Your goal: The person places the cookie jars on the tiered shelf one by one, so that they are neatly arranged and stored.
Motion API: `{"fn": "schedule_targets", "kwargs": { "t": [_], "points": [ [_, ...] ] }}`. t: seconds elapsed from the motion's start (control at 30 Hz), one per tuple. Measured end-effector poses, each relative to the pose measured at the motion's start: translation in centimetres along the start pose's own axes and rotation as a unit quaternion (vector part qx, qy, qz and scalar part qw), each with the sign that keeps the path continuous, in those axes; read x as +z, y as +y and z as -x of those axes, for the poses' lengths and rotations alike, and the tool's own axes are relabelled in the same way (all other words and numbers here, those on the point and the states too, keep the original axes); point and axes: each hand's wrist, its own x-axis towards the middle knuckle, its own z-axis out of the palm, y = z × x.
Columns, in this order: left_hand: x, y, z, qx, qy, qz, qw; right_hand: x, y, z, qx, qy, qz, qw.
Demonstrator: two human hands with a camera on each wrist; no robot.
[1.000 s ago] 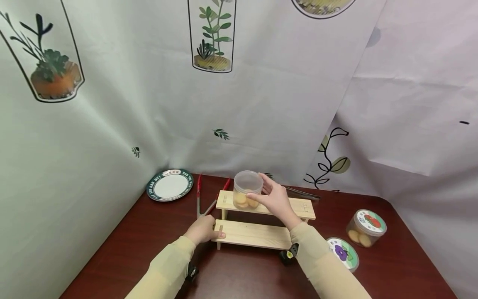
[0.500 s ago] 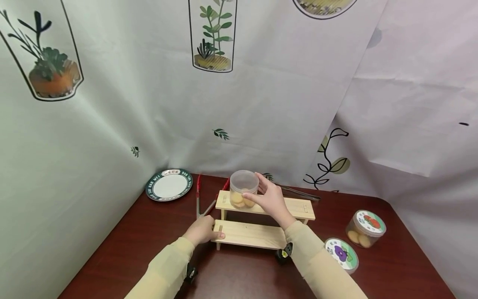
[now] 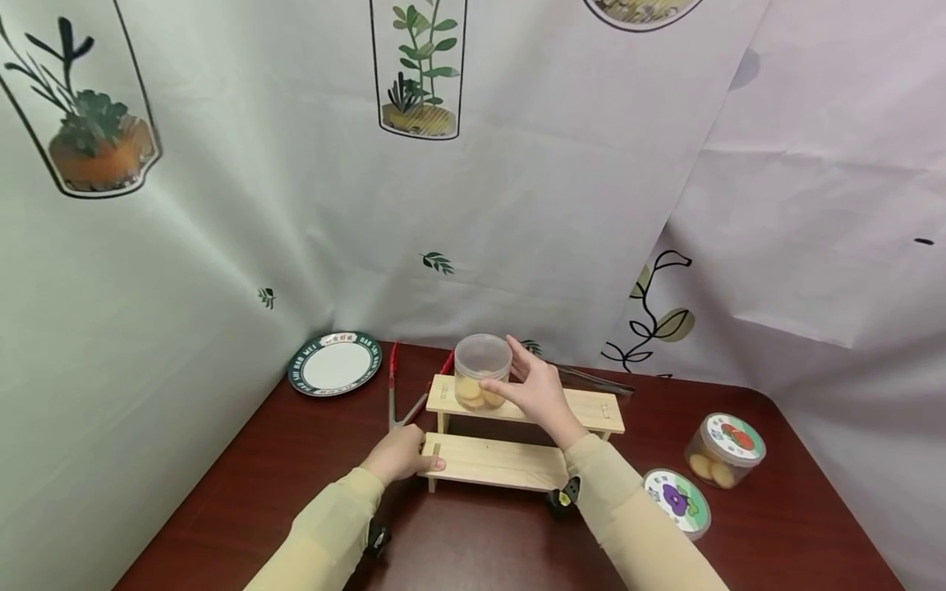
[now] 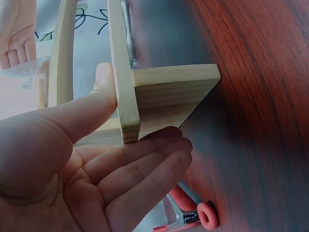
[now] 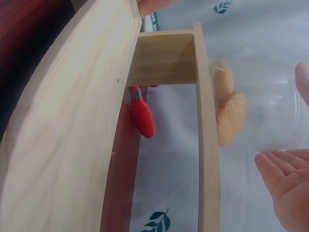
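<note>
My right hand [image 3: 538, 398] holds a clear plastic jar [image 3: 482, 369] with no lid on, thumb on its front and fingers around its far side. Round yellow biscuits [image 5: 231, 118] lie at its bottom. The jar stands towards the left end of the upper shelf of a two-step wooden stand [image 3: 510, 464]. At the left end of the lower step, my left hand [image 3: 399, 455] grips the board. In the left wrist view its thumb [image 4: 99, 96] lies on top of the board and its fingers reach beneath the edge.
Red-tipped tongs [image 3: 394, 410] lie behind the stand's left end, near a green-rimmed white plate [image 3: 336, 366]. A metal utensil [image 3: 594, 379] lies behind on the right. A lidded biscuit jar [image 3: 724, 451] and a purple-flower lid [image 3: 676, 502] are at right. Printed cloth hangs close behind.
My right hand has moved the jar slightly left along the upper shelf, then stayed there over the last half second. The left hand keeps its grip on the stand.
</note>
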Motion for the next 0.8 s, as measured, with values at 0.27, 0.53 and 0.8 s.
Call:
{"fn": "schedule_targets", "kwargs": {
  "t": [0.27,0.53,0.8],
  "points": [
    [0.1,-0.2,0.3,-0.004,0.010,0.009,0.9999,-1.0,0.3,0.2,-0.003,-0.002,-0.014,1.000],
    [0.3,-0.3,0.2,0.005,0.009,0.007,0.9999,-3.3,1.5,1.3,0.019,0.011,-0.001,1.000],
    [0.3,-0.3,0.1,0.003,0.008,0.012,0.9999,-5.2,2.4,2.5,0.043,0.014,0.014,0.999]
  ]
}}
